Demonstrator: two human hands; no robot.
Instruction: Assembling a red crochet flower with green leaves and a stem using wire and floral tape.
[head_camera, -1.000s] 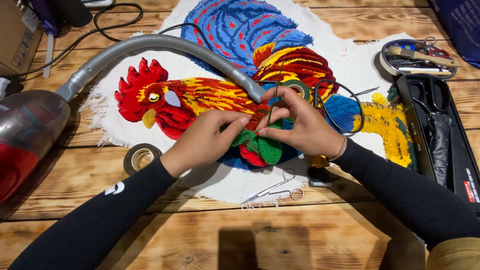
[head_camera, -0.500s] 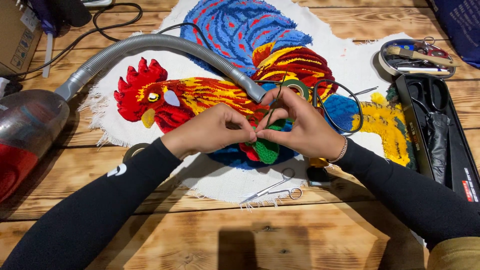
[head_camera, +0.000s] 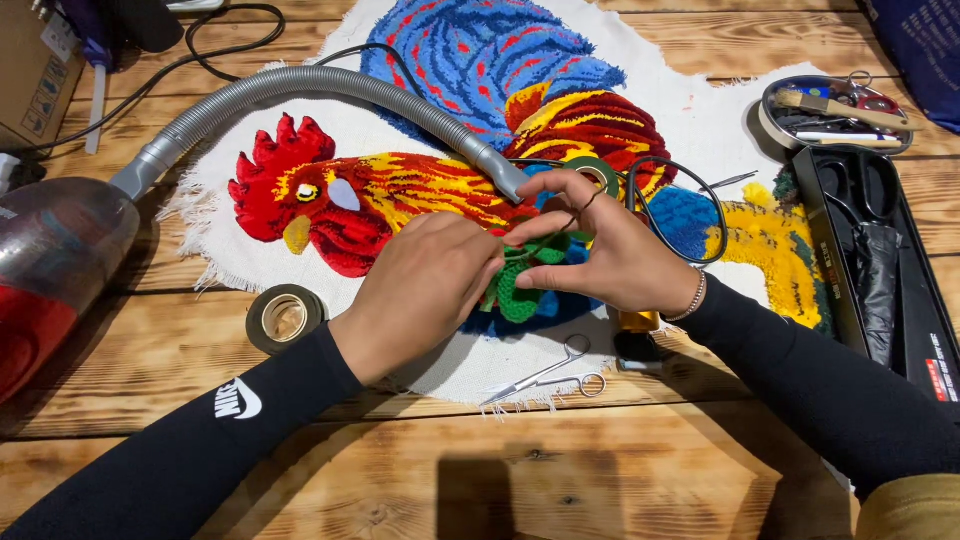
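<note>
Head view, nearest first: on the wooden counter (head_camera: 600, 470) just below the hands lie small silver scissors (head_camera: 550, 375), with a roll of dark tape (head_camera: 285, 318) to the left. Above these, the left hand (head_camera: 425, 290) and right hand (head_camera: 600, 255) meet over the green tufted patch (head_camera: 520, 280) at the lower middle of the rooster rug (head_camera: 480, 130), which lies flat on the counter. The left hand's grip is curled with its fingertips on the green pile; whether it pinches any yarn I cannot tell. The right hand's grip is loosely closed, thumb beside the patch, with a thin dark loop, perhaps a tool's ring, over one raised finger. The rug looks soft, light and floppy, its pile easily pulled; pinching small tufts or pressing the backing cloth flat seems the safest hold. Farther off, a grey vacuum hose (head_camera: 330, 85) crosses the rug, large black-handled scissors (head_camera: 675, 210) lie right, and a black tray (head_camera: 880, 260) sits at far right.
</note>
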